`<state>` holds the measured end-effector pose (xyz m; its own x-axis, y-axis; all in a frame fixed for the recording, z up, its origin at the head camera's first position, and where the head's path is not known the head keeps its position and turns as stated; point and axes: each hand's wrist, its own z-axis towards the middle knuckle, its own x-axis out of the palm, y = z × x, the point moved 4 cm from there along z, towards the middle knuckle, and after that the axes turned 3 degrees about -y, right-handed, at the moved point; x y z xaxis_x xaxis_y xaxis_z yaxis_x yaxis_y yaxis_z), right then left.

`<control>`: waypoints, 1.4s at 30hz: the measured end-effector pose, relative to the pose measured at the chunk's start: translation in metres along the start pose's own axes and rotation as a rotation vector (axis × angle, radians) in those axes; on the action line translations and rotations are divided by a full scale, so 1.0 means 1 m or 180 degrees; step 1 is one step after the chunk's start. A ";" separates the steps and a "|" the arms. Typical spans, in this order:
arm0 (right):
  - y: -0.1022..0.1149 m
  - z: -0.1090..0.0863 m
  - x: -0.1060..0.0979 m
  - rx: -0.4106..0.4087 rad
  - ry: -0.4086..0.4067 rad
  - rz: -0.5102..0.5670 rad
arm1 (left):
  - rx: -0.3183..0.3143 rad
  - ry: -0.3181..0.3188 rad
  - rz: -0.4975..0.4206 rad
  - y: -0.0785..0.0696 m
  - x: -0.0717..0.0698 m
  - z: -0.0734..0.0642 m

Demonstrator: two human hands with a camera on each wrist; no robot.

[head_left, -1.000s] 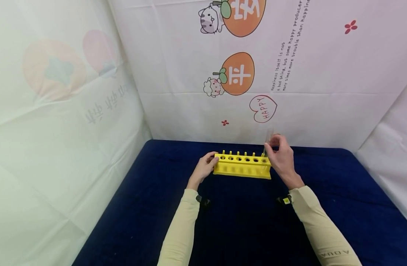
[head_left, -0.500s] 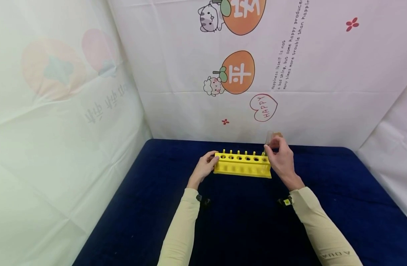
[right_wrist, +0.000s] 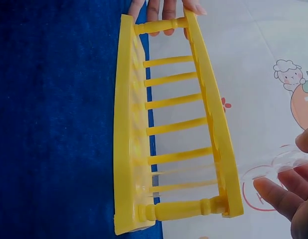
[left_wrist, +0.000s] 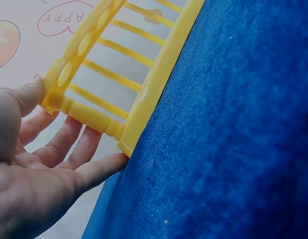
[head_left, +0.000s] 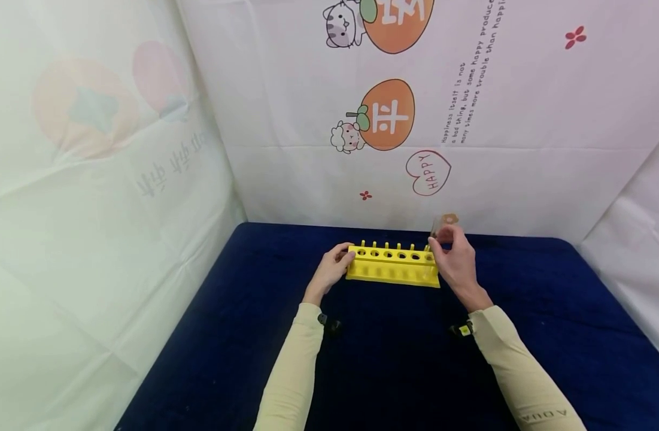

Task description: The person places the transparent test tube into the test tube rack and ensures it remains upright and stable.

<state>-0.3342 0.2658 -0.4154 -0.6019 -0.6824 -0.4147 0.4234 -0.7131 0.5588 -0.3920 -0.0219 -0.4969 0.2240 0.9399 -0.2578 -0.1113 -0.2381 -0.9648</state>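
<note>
A yellow test tube rack with a row of holes and upright pegs stands on the dark blue cloth. My left hand grips its left end; in the left wrist view the thumb lies at the top bar and the other fingers sit around the end post. A clear test tube stands nearly upright in the rightmost hole, with its upper part above the rack. My right hand pinches that upper part between thumb and fingers. In the right wrist view, the transparent tube is faint and partly hidden by the fingers.
Dark blue cloth covers the table. A white printed sheet hangs close behind the rack, and another white sheet hangs on the left. Dark wrist devices sit at both cuffs, one with a yellow mark.
The test tube has sunk lower into the rightmost hole, and my right hand has come down slightly with it. My left hand keeps its grip on the rack. The head view has tilted slightly.
</note>
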 end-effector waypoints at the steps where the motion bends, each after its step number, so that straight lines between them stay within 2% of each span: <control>1: 0.000 0.000 0.000 0.0003 -0.0002 0.0010 | -0.0001 -0.0002 0.0000 0.000 0.000 0.000; 9: -0.002 -0.002 -0.001 0.0056 0.0022 0.0067 | -0.0029 -0.0012 -0.0058 0.001 0.001 -0.001; 16: -0.001 0.000 0.002 0.0060 0.0154 0.0045 | -0.0064 -0.0085 -0.0077 0.001 -0.003 -0.001; 23: -0.003 0.000 0.003 0.0088 0.0226 -0.0019 | -0.0061 -0.0005 0.0064 -0.004 -0.006 0.002; 27: -0.003 0.000 0.003 0.0044 0.0276 -0.0029 | -0.0124 0.0055 0.0137 -0.007 -0.010 0.002; 30: -0.003 0.000 0.003 -0.0017 0.0311 -0.0031 | -0.0142 0.0100 0.0246 -0.009 -0.013 0.003; 36: -0.003 0.003 0.003 -0.0079 0.0414 -0.0086 | -0.0109 0.0206 0.0659 -0.014 -0.019 0.009; 42: -0.008 0.002 0.002 -0.0136 0.0605 -0.0232 | 0.0016 0.0323 0.1105 -0.023 -0.030 0.016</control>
<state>-0.3406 0.2699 -0.4190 -0.4951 -0.6440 -0.5832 0.4141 -0.7650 0.4932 -0.4119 -0.0403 -0.4659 0.2670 0.7741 -0.5740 -0.2024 -0.5373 -0.8187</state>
